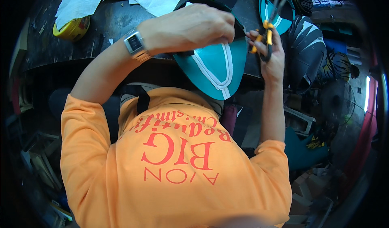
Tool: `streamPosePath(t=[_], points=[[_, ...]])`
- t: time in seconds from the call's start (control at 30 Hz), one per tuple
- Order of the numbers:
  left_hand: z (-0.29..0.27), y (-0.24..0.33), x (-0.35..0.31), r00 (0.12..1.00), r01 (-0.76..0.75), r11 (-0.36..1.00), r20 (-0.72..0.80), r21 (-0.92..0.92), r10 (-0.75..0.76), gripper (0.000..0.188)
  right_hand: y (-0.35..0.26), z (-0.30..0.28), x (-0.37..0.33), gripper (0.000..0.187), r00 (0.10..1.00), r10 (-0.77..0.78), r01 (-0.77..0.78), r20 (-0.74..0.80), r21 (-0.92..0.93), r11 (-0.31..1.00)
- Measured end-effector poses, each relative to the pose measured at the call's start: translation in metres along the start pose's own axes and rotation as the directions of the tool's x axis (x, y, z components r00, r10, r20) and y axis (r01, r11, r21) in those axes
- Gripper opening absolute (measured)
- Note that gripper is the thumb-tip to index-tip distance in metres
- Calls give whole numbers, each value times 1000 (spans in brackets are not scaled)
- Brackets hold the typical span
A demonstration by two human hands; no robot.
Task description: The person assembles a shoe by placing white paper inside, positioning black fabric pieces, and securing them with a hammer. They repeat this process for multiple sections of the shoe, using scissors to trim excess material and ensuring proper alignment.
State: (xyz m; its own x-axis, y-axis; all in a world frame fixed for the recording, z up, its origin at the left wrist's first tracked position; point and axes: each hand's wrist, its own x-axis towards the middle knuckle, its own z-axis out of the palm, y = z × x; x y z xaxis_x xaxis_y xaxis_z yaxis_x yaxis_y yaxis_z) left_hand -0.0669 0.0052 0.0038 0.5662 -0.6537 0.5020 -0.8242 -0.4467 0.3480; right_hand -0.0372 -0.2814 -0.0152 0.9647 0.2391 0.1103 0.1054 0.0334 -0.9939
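Observation:
A teal shoe upper [240, 68] with white U-shaped trim hangs over the near edge of the dark table, its tip toward my body. Across its black-lined opening lies my left hand [192, 27], wearing a metal watch [133, 42]; its fingers curl down onto the piece, and the fingertips are partly hidden. To the right, my right hand [271, 55] has scissors [269, 37] with yellow and black handles in its grip. Their blades point up and away, slightly blurred. The thumb and fingers of that hand are close to the upper's right edge; whether they touch it I cannot tell.
Another teal upper [287, 23] lies at the far right, above a stack of dark curved pieces [306, 51]. White sheets [83, 3] and a yellow round container [73, 30] are on the table's left. A fan [338, 100] stands farther right.

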Motion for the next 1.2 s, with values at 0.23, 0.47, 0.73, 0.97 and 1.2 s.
streamPosePath(t=[0.23,0.47,0.73,0.97,1.2], points=[[33,-32,26,1000,-23,846,18,533,15,25,23,17,43,79,990,136,-131,-43,114,985],[53,-37,19,999,2,876,-38,483,19,40,29,10,42,77,984,173,-176,35,124,977],[53,-37,23,997,-46,888,-37,458,71,35,34,21,33,75,995,49,-61,84,153,986],[41,-28,20,989,-39,960,148,278,-3,22,19,30,21,69,995,53,-50,89,-29,998],[46,-26,10,989,24,991,144,133,-43,22,9,33,0,63,988,-17,62,154,-290,955]])
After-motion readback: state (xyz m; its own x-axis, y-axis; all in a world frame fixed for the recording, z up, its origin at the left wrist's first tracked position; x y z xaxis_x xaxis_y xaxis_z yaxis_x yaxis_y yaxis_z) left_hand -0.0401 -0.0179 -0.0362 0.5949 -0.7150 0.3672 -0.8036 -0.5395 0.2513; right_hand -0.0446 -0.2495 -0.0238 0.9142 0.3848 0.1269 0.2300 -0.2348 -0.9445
